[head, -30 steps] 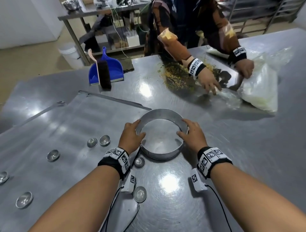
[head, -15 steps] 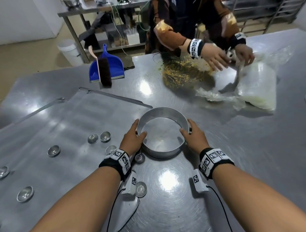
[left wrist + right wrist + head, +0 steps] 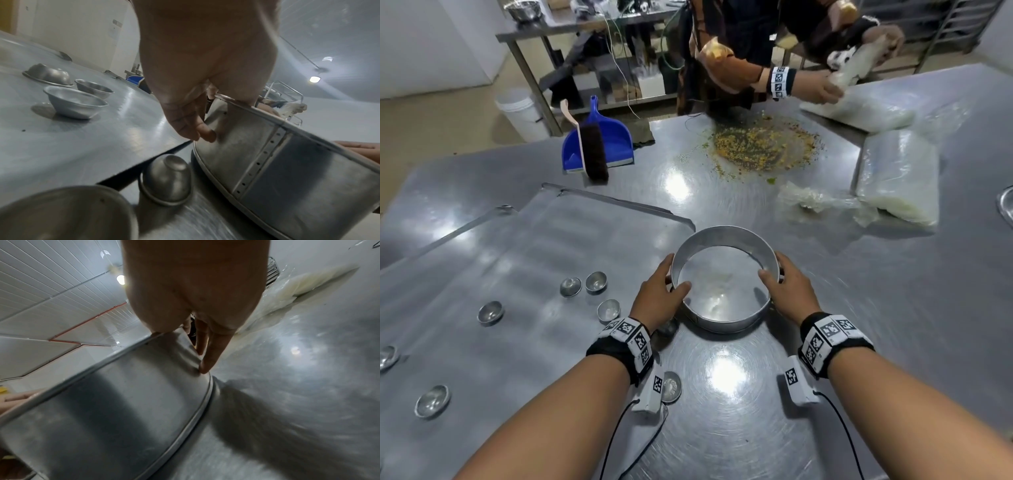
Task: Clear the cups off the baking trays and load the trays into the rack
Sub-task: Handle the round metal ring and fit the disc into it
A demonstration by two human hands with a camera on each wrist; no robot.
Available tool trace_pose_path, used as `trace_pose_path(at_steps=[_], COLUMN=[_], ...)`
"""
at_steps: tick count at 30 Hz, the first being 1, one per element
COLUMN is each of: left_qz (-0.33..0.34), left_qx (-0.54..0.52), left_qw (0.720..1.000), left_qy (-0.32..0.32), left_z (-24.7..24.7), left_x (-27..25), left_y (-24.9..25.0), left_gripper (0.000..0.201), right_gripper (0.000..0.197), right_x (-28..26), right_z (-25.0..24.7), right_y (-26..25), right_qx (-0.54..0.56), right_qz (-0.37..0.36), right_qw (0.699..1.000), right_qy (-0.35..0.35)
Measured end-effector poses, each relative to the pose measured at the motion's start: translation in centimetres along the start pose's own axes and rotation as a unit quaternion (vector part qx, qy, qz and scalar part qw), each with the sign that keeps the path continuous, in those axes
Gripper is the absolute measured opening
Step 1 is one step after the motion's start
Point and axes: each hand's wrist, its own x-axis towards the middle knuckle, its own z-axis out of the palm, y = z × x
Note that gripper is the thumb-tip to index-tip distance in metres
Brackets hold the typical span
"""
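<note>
Both hands grip the pan (image 3: 722, 318): from the head view, my left hand (image 3: 659, 294) and right hand (image 3: 787, 291) clamp opposite rims, thumbs inside, beside the tray (image 3: 517, 260) where cups (image 3: 596, 282) sit scattered. Left wrist view: my fingers (image 3: 203, 129) press the wall, one overturned cup (image 3: 166, 177) just beside, so I should avoid knocking it. Right wrist view: fingertips (image 3: 207, 365) hug the wall; keep the pan level.

Bare forearms, black wristbands (image 3: 621, 346) with checkered markers, white cabled modules (image 3: 798, 385)
</note>
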Motion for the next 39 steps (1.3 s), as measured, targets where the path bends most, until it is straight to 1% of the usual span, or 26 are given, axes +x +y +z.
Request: trace_pose_path(at_steps=[3, 6, 8, 12, 15, 19, 22, 25, 28, 30, 34, 39], left_qz=[0.001, -0.002, -0.001, 0.023, 0.039, 0.045, 0.048, 0.058, 0.057, 0.061, 0.059, 0.028], left_qx=[-0.001, -0.006, -0.001, 0.03, 0.025, 0.012, 0.005, 0.007, 0.0, 0.009, 0.021, 0.017], left_qw=[1.0, 0.999, 0.998, 0.996, 0.994, 0.993, 0.991, 0.987, 0.987, 0.987, 0.988, 0.994], left_qy=[-0.03, -0.054, -0.068, -0.081, -0.095, -0.111, -0.128, -0.147, -0.149, -0.148, -0.141, -0.105], left_z=[1.1, 2.6, 3.6, 5.6, 7.0, 9.0, 10.0, 10.2, 10.0, 9.9, 10.2, 11.2], left_x=[-0.2, -0.4, -0.6, -1.4, -2.5, -4.2, -5.5, -6.7, -7.5, -8.1, -9.7, -10.6], left_y=[0.0, 0.2, 0.6, 1.9, 2.6, 2.3, 2.1, 2.0, 1.9, 1.9, 2.3, 2.9], left_gripper=[0.071, 0.084, 0.088, 0.083, 0.081, 0.089, 0.096, 0.106, 0.115, 0.116, 0.113, 0.113], right_gripper=[0.047, 0.054, 0.059, 0.061, 0.064, 0.064, 0.067, 0.079, 0.099, 0.106, 0.104, 0.099], right_x=[-0.6, -1.2, -1.8, -3.6, -4.9, -6.4, -7.6, -9.0, -10.5, -11.1, -10.6, -8.9], right_z=[-1.1, -2.3, -3.3, -4.9, -6.0, -7.4, -8.4, -9.2, -9.6, -9.7, -9.9, -10.4], right_y=[0.9, 1.9, 2.6, 3.9, 5.2, 6.4, 6.9, 7.3, 7.8, 7.9, 7.8, 7.6], right_qx=[-0.017, -0.026, -0.034, -0.04, -0.054, -0.056, -0.062, -0.047, -0.024, -0.02, -0.043, -0.05], right_qz=[0.013, 0.025, 0.028, 0.029, 0.041, 0.048, 0.048, 0.048, 0.042, 0.04, 0.05, 0.05], right_qw=[1.0, 0.999, 0.999, 0.998, 0.997, 0.996, 0.996, 0.998, 0.999, 0.999, 0.997, 0.996], right_qy=[0.008, 0.017, 0.022, 0.034, 0.039, 0.048, 0.039, 0.016, -0.013, -0.03, -0.043, -0.045])
